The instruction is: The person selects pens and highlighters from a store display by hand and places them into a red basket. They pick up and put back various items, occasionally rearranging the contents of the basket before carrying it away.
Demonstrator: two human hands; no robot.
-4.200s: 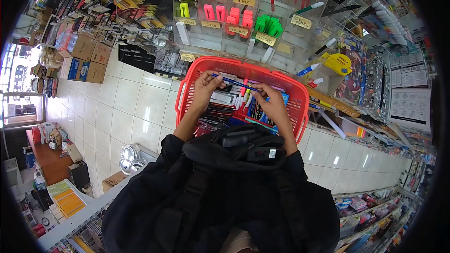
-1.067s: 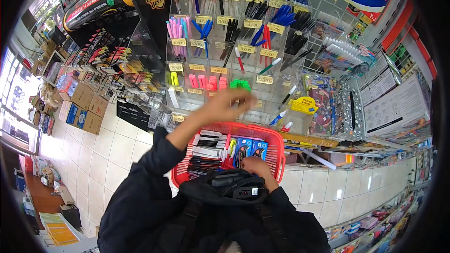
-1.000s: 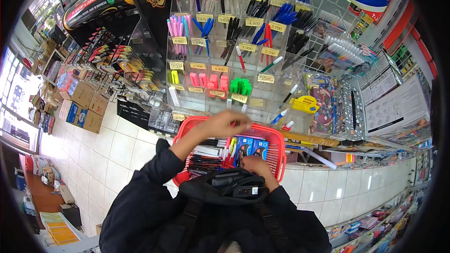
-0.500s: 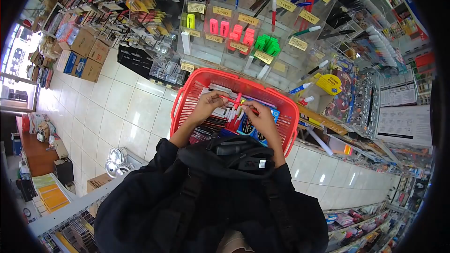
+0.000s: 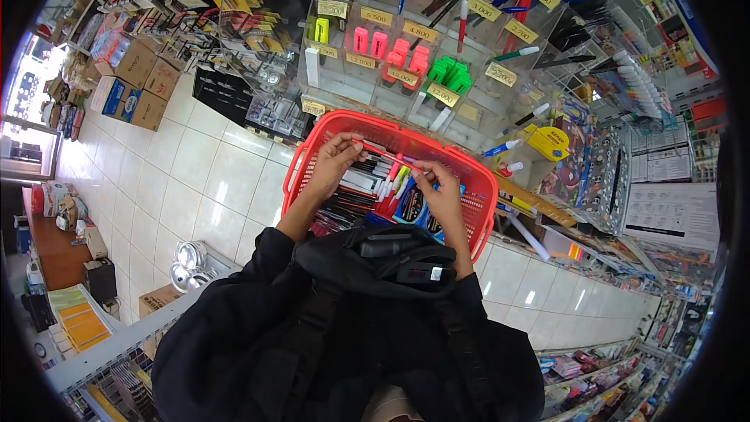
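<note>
- Since half a second back: both hands lifted slightly toward 12 o'clock over the red basket (image 5: 301, 158), pen still stretched between them.
- Left hand (image 5: 336, 162) pinching the red pen (image 5: 388, 157) at its 10 o'clock end.
- Right hand (image 5: 440, 194) closed on the 4 o'clock end.
- Long axis from 10 to 4 o'clock, above pens packed in the basket.
</note>
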